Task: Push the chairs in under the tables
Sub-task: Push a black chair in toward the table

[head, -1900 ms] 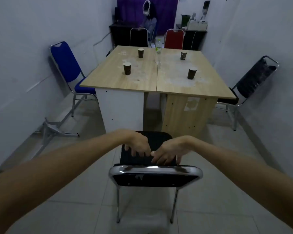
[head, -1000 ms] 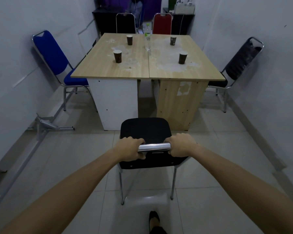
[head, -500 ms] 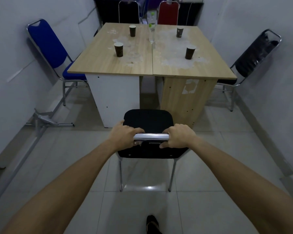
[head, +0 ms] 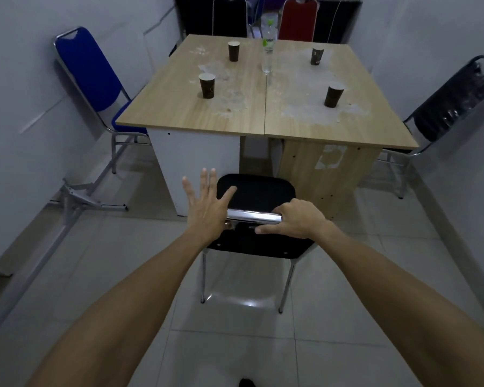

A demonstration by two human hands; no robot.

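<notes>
A black chair [head: 256, 191] with a chrome back rail [head: 253, 217] stands on the tiles just in front of two wooden tables [head: 235, 115] pushed side by side. Its seat front is close to the tables' near panels. My right hand [head: 296, 217] grips the right end of the rail. My left hand [head: 207, 205] is lifted off the rail's left end, fingers spread, holding nothing. A blue chair [head: 95, 79] stands at the left wall, a black chair [head: 453, 107] at the right, and a black chair [head: 229, 15] and a red chair [head: 299, 18] at the far end.
Several dark paper cups [head: 207, 85] and a clear bottle [head: 268, 48] stand on the tabletops. A grey metal frame [head: 78, 196] lies on the floor by the left wall. Walls close in on both sides. My shoe tip [head: 246, 382] shows at the bottom edge.
The black chair has moved forward toward the tables. My left hand has let go of the rail and spread its fingers; my right hand still holds it.
</notes>
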